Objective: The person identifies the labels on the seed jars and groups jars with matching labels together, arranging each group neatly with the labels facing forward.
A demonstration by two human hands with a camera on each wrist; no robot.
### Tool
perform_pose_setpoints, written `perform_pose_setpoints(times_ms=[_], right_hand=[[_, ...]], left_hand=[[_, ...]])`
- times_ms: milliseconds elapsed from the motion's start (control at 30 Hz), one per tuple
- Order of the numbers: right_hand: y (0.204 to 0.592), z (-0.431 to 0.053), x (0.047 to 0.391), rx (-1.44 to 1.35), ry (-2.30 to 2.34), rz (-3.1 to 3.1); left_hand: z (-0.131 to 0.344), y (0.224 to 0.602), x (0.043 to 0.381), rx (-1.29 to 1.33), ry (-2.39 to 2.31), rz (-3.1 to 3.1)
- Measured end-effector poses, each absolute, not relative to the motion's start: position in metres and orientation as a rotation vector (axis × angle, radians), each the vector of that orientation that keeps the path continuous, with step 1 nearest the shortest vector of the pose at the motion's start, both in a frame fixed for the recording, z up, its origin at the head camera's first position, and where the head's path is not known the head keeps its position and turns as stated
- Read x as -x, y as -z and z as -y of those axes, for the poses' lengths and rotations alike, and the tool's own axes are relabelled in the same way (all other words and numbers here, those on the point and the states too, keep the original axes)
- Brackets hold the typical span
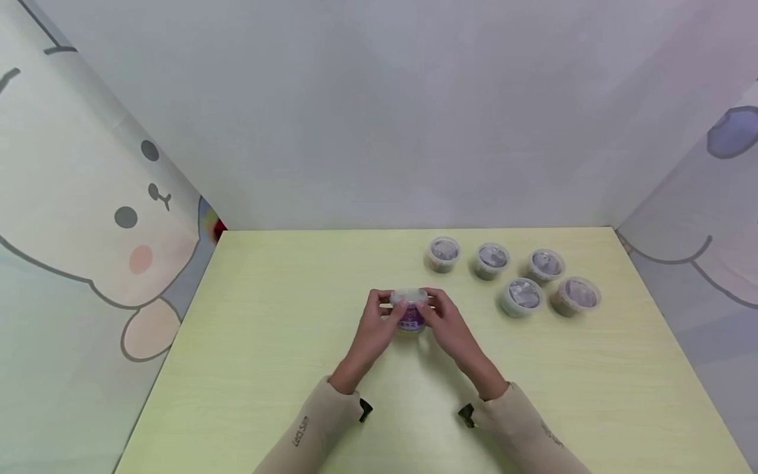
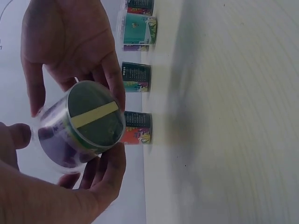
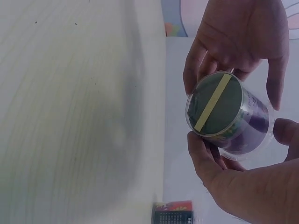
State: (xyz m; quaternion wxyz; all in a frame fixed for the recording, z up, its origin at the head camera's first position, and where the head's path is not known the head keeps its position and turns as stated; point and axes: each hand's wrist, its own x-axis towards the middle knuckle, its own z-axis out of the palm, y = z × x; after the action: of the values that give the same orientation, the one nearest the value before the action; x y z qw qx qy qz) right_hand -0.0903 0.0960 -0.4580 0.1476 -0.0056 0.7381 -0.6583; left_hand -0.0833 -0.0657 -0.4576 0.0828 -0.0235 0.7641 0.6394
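Note:
Between both hands is a small clear plastic cup [image 1: 410,319] with a purple printed label and a whitish lid [image 1: 408,295]. My left hand [image 1: 376,329] grips its left side, thumb on the front. From the right, my right hand [image 1: 448,328] grips it the same way, fingers curled behind. In the left wrist view the cup [image 2: 96,116] is held tilted above the table, its dark base showing a pale yellow strip [image 2: 95,115]. The right wrist view shows the same base strip [image 3: 213,102], with fingertips on both sides of the cup.
Several similar lidded cups stand at the table's back right, among them one at the rear [image 1: 443,254] and one farthest right [image 1: 576,296]. Their labels are green and orange-red. The pale yellow table [image 1: 284,368] meets a white backdrop [image 1: 379,131] behind.

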Motion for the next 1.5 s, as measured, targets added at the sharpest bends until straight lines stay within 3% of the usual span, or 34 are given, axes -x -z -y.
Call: perform_pose_setpoints(times_ms=[333, 667, 933, 1167, 1500], right_hand=[[0.456, -0.103, 0.092, 0.036, 1.958, -1.981], [0.456, -0.1, 0.093, 0.117, 1.942, -1.984], [0.456, -0.092, 0.101, 0.183, 1.878, -2.046], [0.444, -0.076, 0.106, 0.247, 1.834, -2.017], [0.462, -0.044, 0.12, 0.31, 1.738, -2.122]], left_hand=[[0.072, 0.423, 0.078, 0.017, -1.935, -2.12], [0.079, 0.452, 0.087, -0.025, -1.951, -2.139], [0.087, 0.425, 0.081, -0.072, -1.928, -2.157], [0.108, 0.426, 0.084, -0.1, -1.915, -2.171], [0.143, 0.431, 0.092, -0.085, -1.883, -2.181]])
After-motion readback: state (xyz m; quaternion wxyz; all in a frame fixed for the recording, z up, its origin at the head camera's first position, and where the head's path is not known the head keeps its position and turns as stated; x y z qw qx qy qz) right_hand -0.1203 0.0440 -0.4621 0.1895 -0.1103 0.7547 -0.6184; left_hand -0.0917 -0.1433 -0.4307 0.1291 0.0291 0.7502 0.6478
